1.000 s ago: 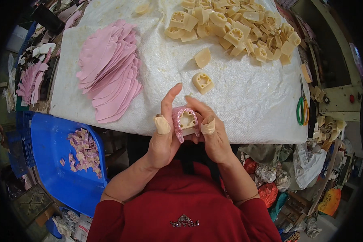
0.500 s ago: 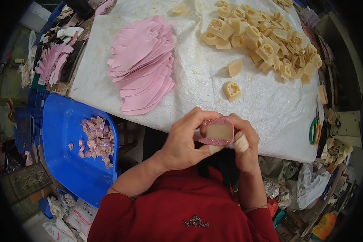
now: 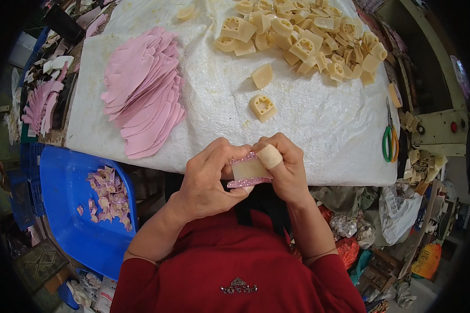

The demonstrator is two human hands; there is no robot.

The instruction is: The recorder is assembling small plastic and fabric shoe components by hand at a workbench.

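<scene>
Both my hands hold a small block-shaped shoe heel (image 3: 247, 170) over the table's near edge. Its bare beige face shows, with pink glittery covering along its upper and lower sides. My left hand (image 3: 204, 177) grips the left end between fingers and thumb. On the right end, my right hand (image 3: 289, 171) presses with a thumb wrapped in beige tape (image 3: 269, 156). The fingers behind the heel are partly hidden. Just beyond my hands, a bare beige heel (image 3: 262, 108) lies with its hollow side up, and another beige heel (image 3: 262, 76) rests on its side.
A stack of pink sheet pieces (image 3: 141, 96) lies on the white table cover (image 3: 209, 104), left of a heap of beige heels (image 3: 305, 44). Scissors (image 3: 388, 141) rest at the right edge. At lower left, a blue tub (image 3: 70, 224) contains pink glittery pieces (image 3: 109, 198).
The whole view has shifted, so the table things appear further left and a little higher. My right thumb has come over the heel's right end; the left hand keeps its grip.
</scene>
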